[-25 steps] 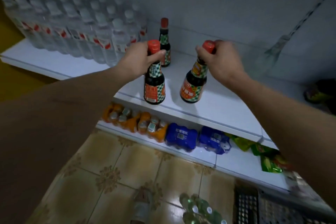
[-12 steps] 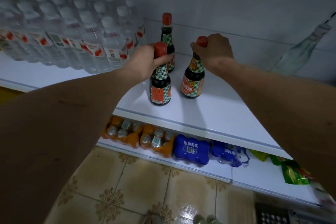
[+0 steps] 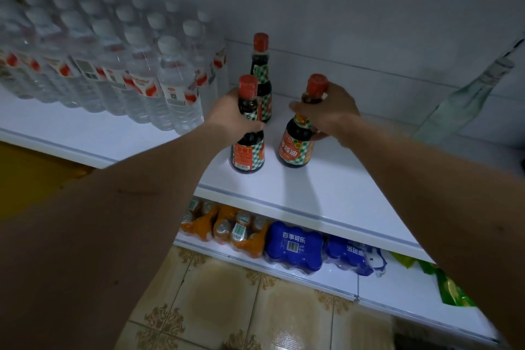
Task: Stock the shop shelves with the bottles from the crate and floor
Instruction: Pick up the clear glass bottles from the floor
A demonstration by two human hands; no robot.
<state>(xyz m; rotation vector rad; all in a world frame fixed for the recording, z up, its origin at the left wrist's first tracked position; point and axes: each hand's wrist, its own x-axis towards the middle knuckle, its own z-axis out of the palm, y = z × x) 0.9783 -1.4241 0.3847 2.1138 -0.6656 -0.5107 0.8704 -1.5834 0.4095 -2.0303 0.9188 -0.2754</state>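
Observation:
Three dark sauce bottles with red caps and checked labels stand on the white shelf (image 3: 326, 196). My left hand (image 3: 230, 115) grips the neck of the left bottle (image 3: 248, 150). My right hand (image 3: 329, 111) grips the neck of the right bottle (image 3: 297, 148), which leans slightly. Both bottles rest on the shelf side by side. The third bottle (image 3: 261, 65) stands behind them near the back wall, untouched.
Shrink-wrapped packs of clear water bottles (image 3: 113, 65) fill the shelf to the left. A clear glass bottle (image 3: 466, 99) leans at the right. Below, a lower shelf holds orange drink packs (image 3: 227, 224), blue cola packs (image 3: 295, 247) and green packets (image 3: 443, 284). Tiled floor lies beneath.
Both hands have moved the two bottles deeper onto the shelf, closer to the third one. The camera has come nearer and the crate on the floor is out of view.

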